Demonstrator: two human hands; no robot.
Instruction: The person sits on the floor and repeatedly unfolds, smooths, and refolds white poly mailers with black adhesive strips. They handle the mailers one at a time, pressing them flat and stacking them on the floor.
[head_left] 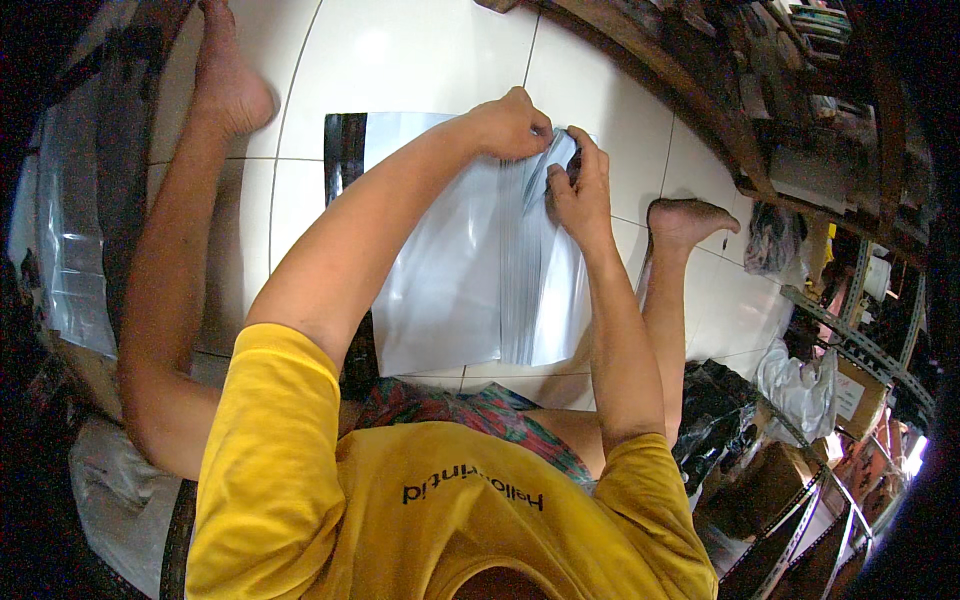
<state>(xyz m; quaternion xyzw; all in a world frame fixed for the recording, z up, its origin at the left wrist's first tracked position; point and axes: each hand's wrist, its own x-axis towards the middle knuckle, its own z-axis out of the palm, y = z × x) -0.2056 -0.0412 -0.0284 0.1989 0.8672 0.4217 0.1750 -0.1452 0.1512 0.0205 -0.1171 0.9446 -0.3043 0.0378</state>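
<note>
A stack of shiny whitish-grey plastic mailing bags [440, 270] lies on the tiled floor between my legs, with a black strip along its left side. Toward its right side the bags fan into many thin layered edges. At the far right corner, my left hand [508, 125] is closed, its fingers curled against the bags' far edge. Beside it, my right hand [583, 200] grips the raised corner between thumb and fingers, where a small dark patch shows. Some fingertips of both hands are hidden.
White floor tiles [400, 55] surround the stack. A wooden beam [660, 80] crosses the far right. On the right stand a metal rack [850, 340], a cardboard box [860, 395] and a black plastic bag [715, 410]. Clear plastic-wrapped material [75, 240] lies at the left.
</note>
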